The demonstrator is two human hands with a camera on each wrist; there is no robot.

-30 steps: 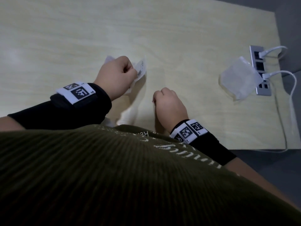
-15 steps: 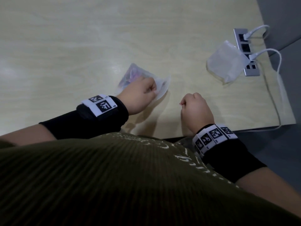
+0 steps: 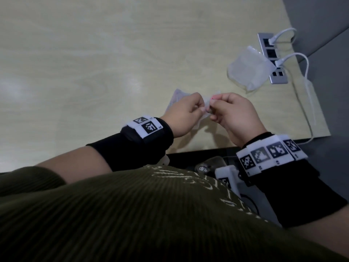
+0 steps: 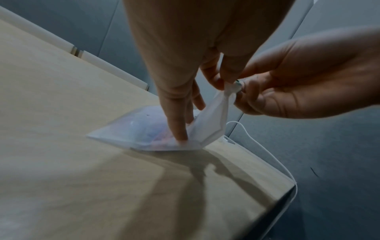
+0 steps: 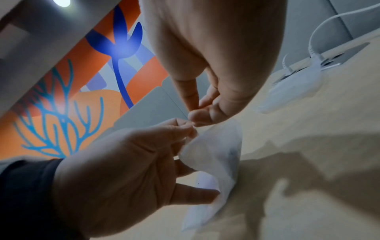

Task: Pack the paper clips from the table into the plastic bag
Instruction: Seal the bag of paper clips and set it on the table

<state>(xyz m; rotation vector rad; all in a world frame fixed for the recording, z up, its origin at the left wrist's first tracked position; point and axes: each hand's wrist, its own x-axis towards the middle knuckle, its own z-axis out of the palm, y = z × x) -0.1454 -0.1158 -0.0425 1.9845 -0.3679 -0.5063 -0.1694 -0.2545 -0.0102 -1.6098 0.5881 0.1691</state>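
A small clear plastic bag (image 4: 141, 129) lies on the wooden table (image 3: 94, 72), with coloured paper clips dimly showing inside. My left hand (image 3: 203, 108) pinches the bag's raised mouth edge between thumb and forefinger, while another left finger (image 4: 179, 129) presses the bag down. My right hand (image 3: 212, 105) meets it at the mouth, its thumb and forefinger pinching a small coloured paper clip (image 4: 238, 82). In the right wrist view the right hand's fingertips (image 5: 195, 115) touch the left hand (image 5: 133, 170) above the bag (image 5: 218, 154). The clip is mostly hidden by the fingers.
A second clear plastic bag (image 3: 249, 70) lies to the right, partly over a silver power strip (image 3: 272, 57) with white cables (image 3: 306, 76) plugged in. The table's near edge (image 3: 207, 146) runs just under my wrists and its right edge is close by.
My right hand has come up off the table and moved left to the bag's mouth. My left hand has lifted the bag's edge from lying flat.
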